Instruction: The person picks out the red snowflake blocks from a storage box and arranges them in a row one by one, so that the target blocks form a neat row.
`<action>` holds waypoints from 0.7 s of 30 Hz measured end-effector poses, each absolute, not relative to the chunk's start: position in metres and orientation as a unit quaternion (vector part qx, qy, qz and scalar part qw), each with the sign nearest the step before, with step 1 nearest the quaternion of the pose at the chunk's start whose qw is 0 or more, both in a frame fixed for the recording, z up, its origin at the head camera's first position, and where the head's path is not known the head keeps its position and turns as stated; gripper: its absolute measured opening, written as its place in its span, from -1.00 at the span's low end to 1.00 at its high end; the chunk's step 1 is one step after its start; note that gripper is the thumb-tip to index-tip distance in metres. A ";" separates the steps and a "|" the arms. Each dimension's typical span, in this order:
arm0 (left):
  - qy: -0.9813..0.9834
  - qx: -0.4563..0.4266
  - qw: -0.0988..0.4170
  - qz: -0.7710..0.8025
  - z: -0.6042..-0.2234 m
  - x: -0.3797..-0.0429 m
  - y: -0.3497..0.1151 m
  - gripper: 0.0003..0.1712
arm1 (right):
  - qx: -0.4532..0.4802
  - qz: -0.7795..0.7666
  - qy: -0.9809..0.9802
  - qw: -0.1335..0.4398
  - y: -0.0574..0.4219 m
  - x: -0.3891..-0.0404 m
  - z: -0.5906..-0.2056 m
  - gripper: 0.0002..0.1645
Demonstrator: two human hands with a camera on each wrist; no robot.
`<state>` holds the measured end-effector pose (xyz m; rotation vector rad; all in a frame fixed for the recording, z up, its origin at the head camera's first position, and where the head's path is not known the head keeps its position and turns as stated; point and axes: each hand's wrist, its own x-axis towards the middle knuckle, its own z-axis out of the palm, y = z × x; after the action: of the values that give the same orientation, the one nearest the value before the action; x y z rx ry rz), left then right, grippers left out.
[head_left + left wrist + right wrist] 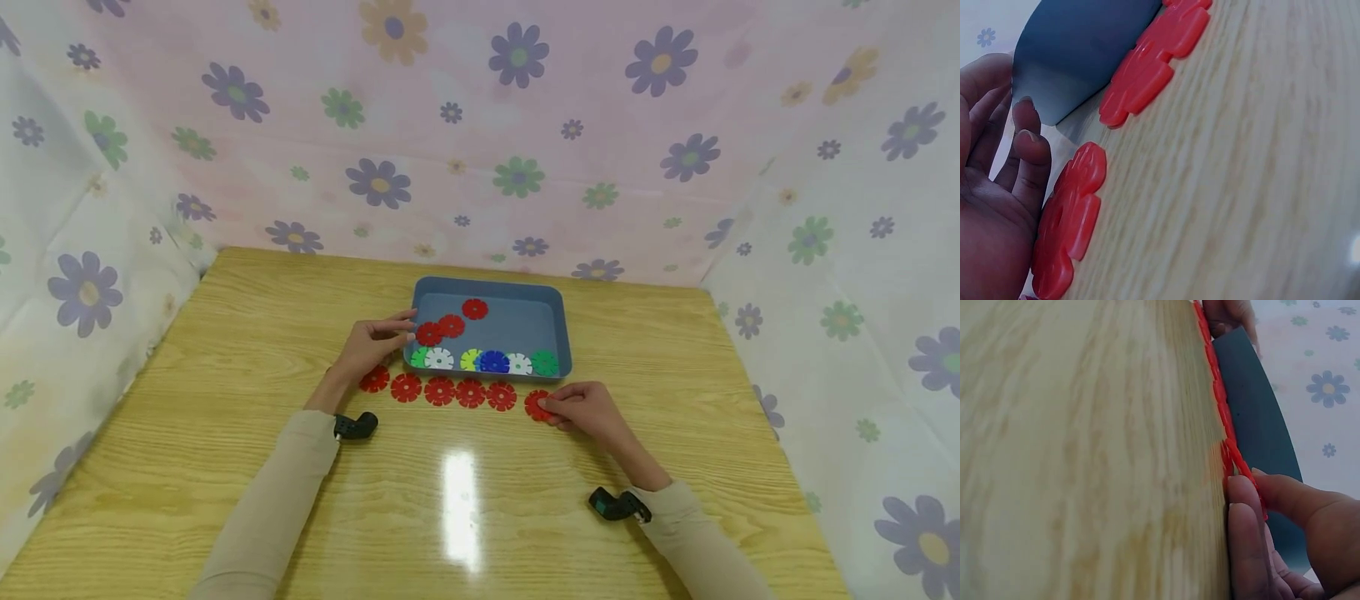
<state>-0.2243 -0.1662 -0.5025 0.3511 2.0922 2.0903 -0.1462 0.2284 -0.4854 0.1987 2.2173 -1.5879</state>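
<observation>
My right hand (588,410) pinches a red notched flower-shaped disc (537,405) between thumb and fingertips, just above the table. In the right wrist view that disc (1241,464) stands tilted at the near end of the row. My left hand (369,343) is at the left end of the blue-grey tray (491,283), its loosely bent fingers right at the rim. Below the left hand lies a red disc (1066,219), partly covered by the wrist in the head view. Several more red discs (439,391) continue the row along the tray's near side.
Inside the tray are three red discs (452,326) toward the left. White, green, yellow and blue discs (495,362) lie along its near wall. Flower-printed cloth (450,133) walls the table (285,308) at the back and both sides.
</observation>
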 end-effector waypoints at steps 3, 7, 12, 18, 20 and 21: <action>0.699 0.117 0.082 0.700 -0.501 -0.224 -0.166 -0.61 | 0.073 -0.560 0.804 0.189 0.226 -0.147 -0.485 -0.60; 0.701 0.118 0.082 0.698 -0.501 -0.224 -0.167 -0.61 | 0.061 -0.545 0.818 0.171 0.222 -0.147 -0.486 -0.60; 0.701 0.118 0.080 0.699 -0.502 -0.224 -0.166 -0.61 | 0.060 -0.542 0.824 0.154 0.220 -0.148 -0.488 -0.63; 0.698 0.120 0.077 0.702 -0.500 -0.223 -0.165 -0.62 | 0.065 -0.537 0.829 0.142 0.218 -0.149 -0.488 -0.63; 0.699 0.117 0.078 0.701 -0.501 -0.223 -0.165 -0.62 | 0.061 -0.535 0.830 0.144 0.216 -0.148 -0.482 -0.64; 0.700 0.115 0.078 0.700 -0.501 -0.223 -0.165 -0.62 | 0.060 -0.533 0.832 0.144 0.217 -0.148 -0.482 -0.64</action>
<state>-0.2232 -0.1654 -0.5009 0.3441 2.0966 2.0973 -0.1479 0.2166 -0.4819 0.1730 2.3973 -1.5358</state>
